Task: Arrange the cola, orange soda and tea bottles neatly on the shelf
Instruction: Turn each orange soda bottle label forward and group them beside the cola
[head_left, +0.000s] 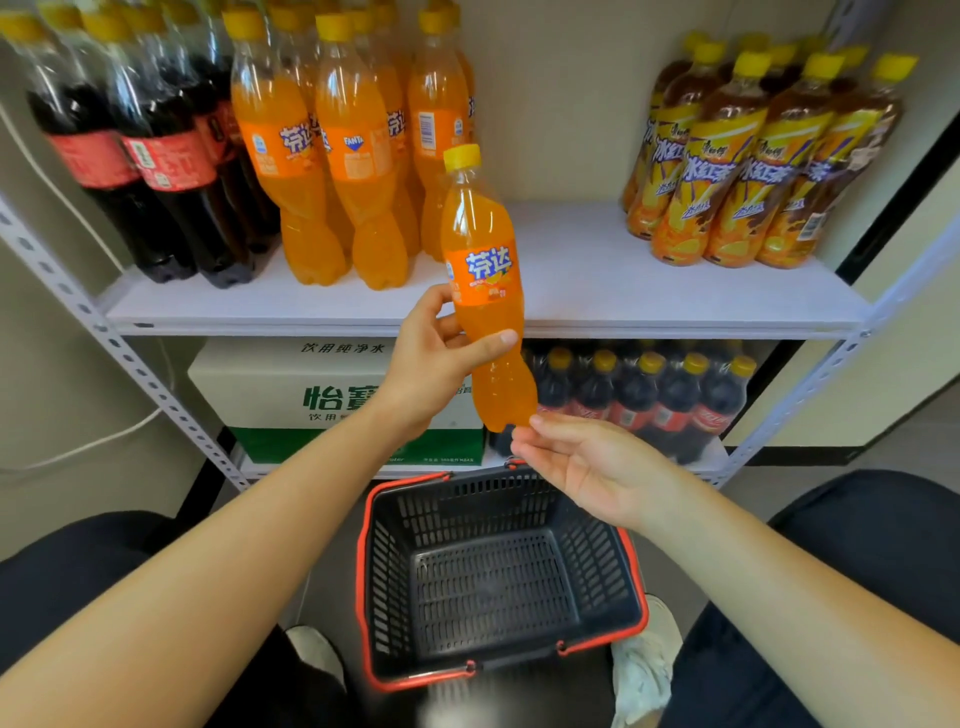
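Observation:
My left hand (434, 358) grips an orange soda bottle (483, 270) around its lower half and holds it nearly upright in front of the white shelf (571, 280). Just under the bottle's base, my right hand (576, 462) is open, its fingertips touching or almost touching the bottom. On the shelf stand several cola bottles (156, 156) at the left, several orange soda bottles (337, 156) beside them, and several tea bottles (737, 156) at the right. A wide bare gap lies between the orange soda and the tea.
A black shopping basket (498, 577) with red rim stands empty on the floor between my knees. The lower shelf holds a white and green water carton (332, 400) and a pack of cola bottles (649, 400). Grey perforated shelf posts (119, 353) flank both sides.

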